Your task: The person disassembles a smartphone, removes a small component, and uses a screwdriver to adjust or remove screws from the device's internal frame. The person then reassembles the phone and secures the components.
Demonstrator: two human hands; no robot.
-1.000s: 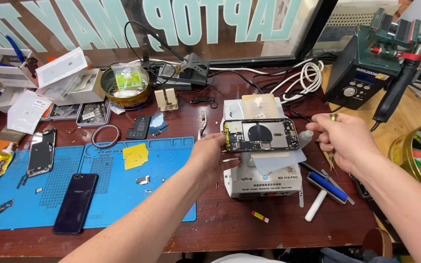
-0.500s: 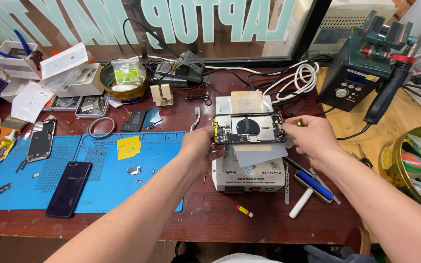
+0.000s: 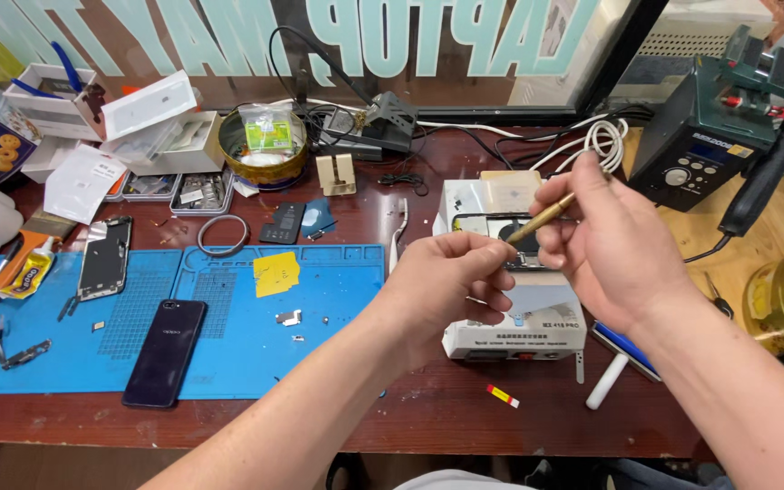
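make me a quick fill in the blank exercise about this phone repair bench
1. The right hand holds a slim ____-coloured tool.
2. The left hand is over the opened phone, which lies on a ____ box-shaped machine.
3. The dark phone lies on a ____ work mat.
4. A yellow note lies on the ____.

Missing words: brass; white; blue; mat
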